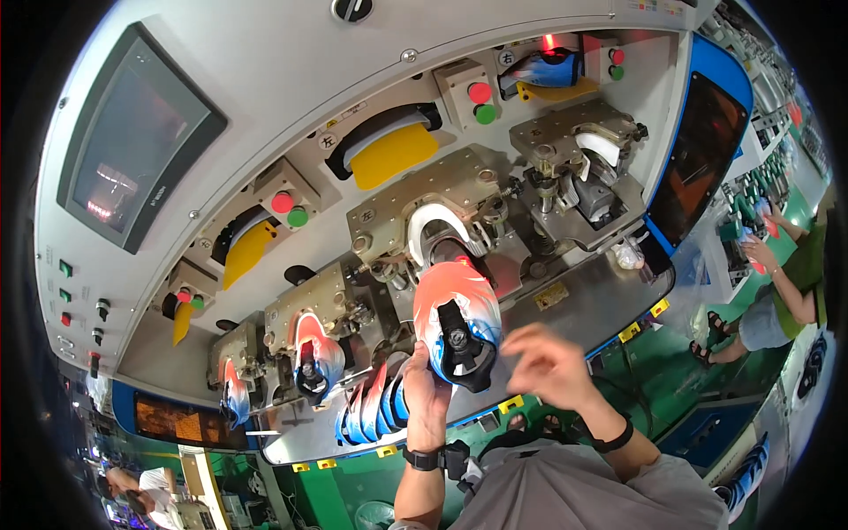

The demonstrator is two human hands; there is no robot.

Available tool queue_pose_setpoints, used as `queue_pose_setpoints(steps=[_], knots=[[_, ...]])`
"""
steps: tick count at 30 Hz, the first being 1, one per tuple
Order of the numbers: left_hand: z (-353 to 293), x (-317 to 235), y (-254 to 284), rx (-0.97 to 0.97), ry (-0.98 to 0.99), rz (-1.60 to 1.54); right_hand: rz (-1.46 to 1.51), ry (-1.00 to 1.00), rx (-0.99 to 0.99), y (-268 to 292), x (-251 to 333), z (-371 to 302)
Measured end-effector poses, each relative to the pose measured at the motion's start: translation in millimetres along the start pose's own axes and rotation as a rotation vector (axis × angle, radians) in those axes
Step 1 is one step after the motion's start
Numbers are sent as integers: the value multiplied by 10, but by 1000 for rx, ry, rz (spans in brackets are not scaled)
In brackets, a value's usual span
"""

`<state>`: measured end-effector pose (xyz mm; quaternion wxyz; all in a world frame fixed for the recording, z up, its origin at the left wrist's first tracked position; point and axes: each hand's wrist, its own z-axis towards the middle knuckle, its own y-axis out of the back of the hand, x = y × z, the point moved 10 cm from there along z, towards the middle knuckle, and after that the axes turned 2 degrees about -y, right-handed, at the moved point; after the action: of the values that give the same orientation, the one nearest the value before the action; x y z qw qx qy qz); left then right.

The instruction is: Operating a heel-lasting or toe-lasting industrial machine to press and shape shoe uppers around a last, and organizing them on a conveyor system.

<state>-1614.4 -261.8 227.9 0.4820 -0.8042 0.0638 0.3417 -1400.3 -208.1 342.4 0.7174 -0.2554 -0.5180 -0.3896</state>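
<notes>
My left hand (pixel 424 389) grips the near left side of a red, white and blue shoe upper (pixel 458 305) with a black lining. The shoe's toe end points away from me at a white curved clamp (pixel 433 221) on the metal machine station in the middle. My right hand (pixel 552 364) is in the air just right of the shoe, apart from it. Its fingers look loosely spread and a little blurred, with nothing seen in them. Left of my left hand, a row of similar shoe uppers (pixel 375 406) lies on the machine's front ledge.
Two further stations to the left hold shoe uppers (pixel 316 358) (pixel 233 393). The right-hand station (pixel 587 168) has a dark form. Red and green buttons (pixel 480 93) sit above the stations. A screen (pixel 137 137) is on the left panel. Another person (pixel 786 283) works at the far right.
</notes>
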Motion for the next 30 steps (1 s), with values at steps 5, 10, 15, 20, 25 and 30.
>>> queue_pose_setpoints(steps=[5,10,15,20,25,30], knots=[[420,127,87,-23,-24,71,535,-816,-304,215,-1213,109],[794,78,23,10,-72,127,621,-829,-237,-27,-1811,590],[1095,51,37,-29,-54,217,612,-758,-332,94,-1790,868],[1198,142,144,-77,-29,261,533,-755,-404,140,-1855,875],[1246,157,316,-129,-37,341,411,-732,-429,178,-1845,907],[1210,157,311,-195,-21,354,348,-735,-438,228,-1907,939]])
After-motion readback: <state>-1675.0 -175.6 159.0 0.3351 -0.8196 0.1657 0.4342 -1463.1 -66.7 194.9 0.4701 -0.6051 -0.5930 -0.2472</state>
